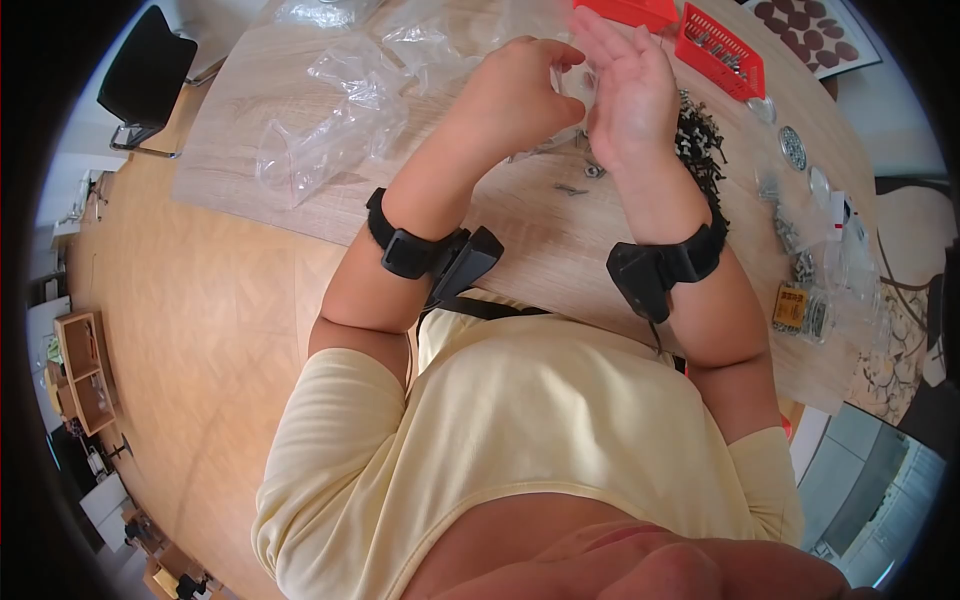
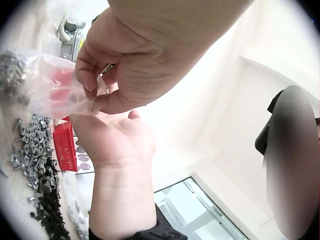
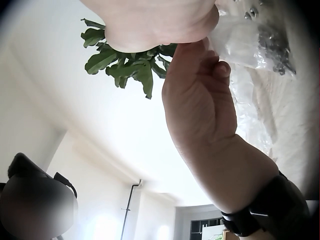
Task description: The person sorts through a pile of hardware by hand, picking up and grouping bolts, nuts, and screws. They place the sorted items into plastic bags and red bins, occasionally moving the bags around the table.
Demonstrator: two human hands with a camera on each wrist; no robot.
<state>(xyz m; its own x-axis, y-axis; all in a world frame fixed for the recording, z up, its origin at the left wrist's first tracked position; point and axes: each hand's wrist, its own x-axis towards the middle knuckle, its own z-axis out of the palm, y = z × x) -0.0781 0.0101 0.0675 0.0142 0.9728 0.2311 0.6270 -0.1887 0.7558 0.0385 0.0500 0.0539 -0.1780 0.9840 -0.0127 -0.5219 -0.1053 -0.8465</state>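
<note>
My left hand [image 1: 530, 95] pinches the top edge of a clear plastic bag [image 2: 45, 85] between thumb and fingers. Small metal pieces [image 2: 12, 75] are gathered in the bag's far end, over the table. Close beside it, my right hand [image 1: 635, 100] is held up with the palm showing and the fingers straight. In the left wrist view the bag and left hand cover the right hand's fingers. Below the hands, a few loose metal fasteners [image 1: 592, 171] lie on the wooden table [image 1: 545, 225].
Crumpled clear bags [image 1: 350, 120] spread over the table's left side. Black screws [image 1: 705, 150] lie in a heap right of the right hand, with silver screws [image 2: 35, 145] alongside. A red basket [image 1: 720, 55] of metal parts stands behind. Round containers [image 1: 792, 148] and a yellow-labelled box [image 1: 792, 308] line the right.
</note>
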